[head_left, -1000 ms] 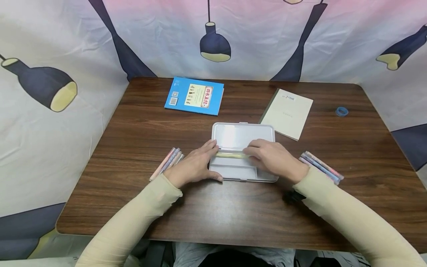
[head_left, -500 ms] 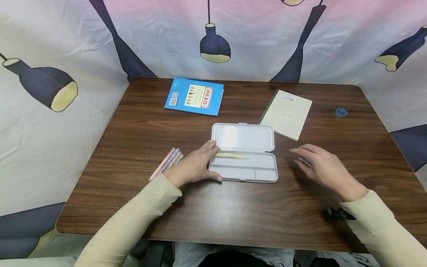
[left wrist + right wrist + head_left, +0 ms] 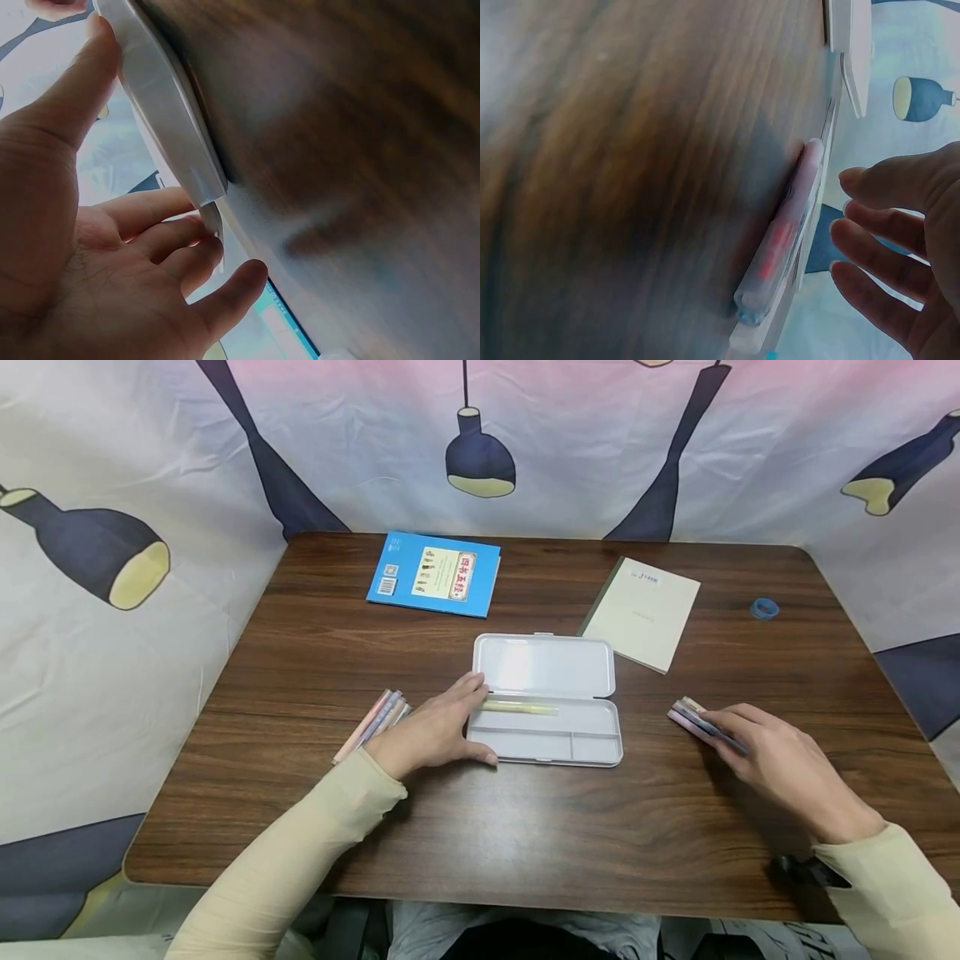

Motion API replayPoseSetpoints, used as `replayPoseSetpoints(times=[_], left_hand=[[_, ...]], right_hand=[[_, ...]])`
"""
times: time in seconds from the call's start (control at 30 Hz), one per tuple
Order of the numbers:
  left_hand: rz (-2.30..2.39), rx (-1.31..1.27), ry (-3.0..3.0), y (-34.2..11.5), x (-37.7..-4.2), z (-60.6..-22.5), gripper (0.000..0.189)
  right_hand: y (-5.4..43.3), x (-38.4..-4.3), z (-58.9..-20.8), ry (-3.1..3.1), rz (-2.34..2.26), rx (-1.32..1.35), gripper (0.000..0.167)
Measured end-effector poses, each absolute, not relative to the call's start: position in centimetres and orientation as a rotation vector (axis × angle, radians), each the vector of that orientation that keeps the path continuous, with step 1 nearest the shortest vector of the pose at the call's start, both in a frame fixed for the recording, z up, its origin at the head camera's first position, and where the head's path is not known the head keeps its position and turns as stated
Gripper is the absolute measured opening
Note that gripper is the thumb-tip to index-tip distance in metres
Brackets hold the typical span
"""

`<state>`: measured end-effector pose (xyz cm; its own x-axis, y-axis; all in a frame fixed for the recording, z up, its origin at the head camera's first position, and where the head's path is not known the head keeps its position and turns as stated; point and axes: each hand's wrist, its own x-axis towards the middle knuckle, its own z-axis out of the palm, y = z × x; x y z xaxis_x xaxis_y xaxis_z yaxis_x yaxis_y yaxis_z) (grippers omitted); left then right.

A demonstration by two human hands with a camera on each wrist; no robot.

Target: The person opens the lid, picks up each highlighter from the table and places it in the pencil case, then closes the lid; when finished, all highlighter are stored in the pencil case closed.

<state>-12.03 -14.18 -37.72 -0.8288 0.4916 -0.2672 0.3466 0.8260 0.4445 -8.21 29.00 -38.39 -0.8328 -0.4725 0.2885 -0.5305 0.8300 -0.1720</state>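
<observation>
Nearest you, your pale sleeves (image 3: 300,856) come in over the brown table (image 3: 570,835), with a black strap (image 3: 825,872) at your right wrist. Your right hand (image 3: 780,760) hangs over the right pens (image 3: 697,722), its thumb and fingers apart and loosely bent. Your right wrist view shows a gap between your fingertips and the nearest pen, which has a red mark on its clear barrel; whether a finger touches the pens behind it, you cannot tell. Those pens lie on the table in a slanting bundle, well apart from the case.

Your left hand (image 3: 435,727) is spread against the left end of the case (image 3: 525,745), thumb at the front edge, fingers towards the hinge, clamped on nothing. Just beside that hand, partly behind it, the left pens (image 3: 371,727) lie side by side on a slant.

The case sits flat in front of you, its lid (image 3: 543,664) laid back away from you. A yellow pen (image 3: 517,707) lies lengthwise in the long back compartment; a short divider splits the front part in two.

Beyond, the notebook (image 3: 645,610) lies just behind the lid's right corner, the tape (image 3: 764,615) to its right, and the blue book (image 3: 435,575) at the far left. Last comes a lamp-printed backdrop (image 3: 375,443).
</observation>
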Motion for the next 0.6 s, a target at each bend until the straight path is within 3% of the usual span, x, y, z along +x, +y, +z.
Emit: replayPoseSetpoints(times=[0.6], left_hand=[[0.546, 0.637, 2.627, -14.17, -12.04, -37.64, 0.106]], right_hand=[[29.76, -7.72, -39.29, -2.79, 0.37, 0.73, 0.041]])
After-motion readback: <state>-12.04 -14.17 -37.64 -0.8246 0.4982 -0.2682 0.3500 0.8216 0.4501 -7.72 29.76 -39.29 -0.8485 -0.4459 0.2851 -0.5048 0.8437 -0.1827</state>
